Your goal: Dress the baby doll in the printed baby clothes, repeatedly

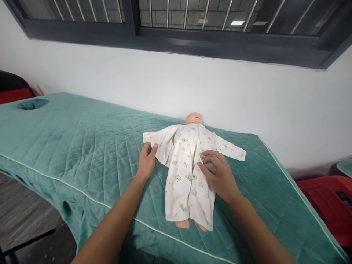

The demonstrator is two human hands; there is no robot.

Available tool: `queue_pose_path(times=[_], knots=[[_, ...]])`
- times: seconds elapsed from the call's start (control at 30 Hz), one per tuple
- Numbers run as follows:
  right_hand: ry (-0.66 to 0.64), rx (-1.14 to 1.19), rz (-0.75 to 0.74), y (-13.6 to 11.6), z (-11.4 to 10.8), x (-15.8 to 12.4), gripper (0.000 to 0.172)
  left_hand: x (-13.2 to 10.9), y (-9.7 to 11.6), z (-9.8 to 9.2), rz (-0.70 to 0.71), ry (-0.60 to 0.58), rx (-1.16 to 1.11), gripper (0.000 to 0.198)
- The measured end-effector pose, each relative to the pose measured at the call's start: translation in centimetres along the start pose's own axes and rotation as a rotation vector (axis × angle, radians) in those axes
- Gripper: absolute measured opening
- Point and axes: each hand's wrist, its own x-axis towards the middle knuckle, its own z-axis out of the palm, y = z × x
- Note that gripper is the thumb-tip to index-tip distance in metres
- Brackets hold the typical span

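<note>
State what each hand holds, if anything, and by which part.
The left hand appears to pinch the garment by the lower edge of one sleeve; the right hand, by the front around mid-length.

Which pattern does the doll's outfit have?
The outfit is white with small, scattered printed figures, seen best in the head view.

This looks like a massage or infant-care training room, judging by the massage bed [110, 154] with face hole [33, 104] and quilted green cover [82, 135], the baby doll [183, 168] on it, and the barred window [176, 41] in the white wall [115, 75].
</note>
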Motion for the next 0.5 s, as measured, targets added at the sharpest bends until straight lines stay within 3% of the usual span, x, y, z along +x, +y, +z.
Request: queue_pose_path(times=[0.17, 0.27, 0.33, 0.4, 0.5], knots=[[-0.049, 0.087, 0.157, 0.6, -0.6, 0.8, 0.023, -0.9, 5.5, 1.3, 0.198, -0.212, -0.124, 0.029], [0.114, 0.08, 0.327, 1.7, -0.9, 3.7, 0.03, -1.1, 8.0, 1.8, 0.524, -0.525, -0.003, 0.025], [0.245, 0.043, 0.415, 3.0, -0.5, 6.5, 0.028, -0.7, 8.5, 2.1, 0.697, -0.659, 0.043, 0.024], [0.263, -0.013, 0.461, 4.5, 0.4, 9.5, 0.025, -0.1, 8.1, 2.4, 0.731, -0.682, 0.024, 0.024], [0.148, -0.109, 0.514, 6.2, 2.0, 12.9, 0.03, 1.3, 6.9, 2.9, 0.512, -0.47, -0.057, 0.023]])
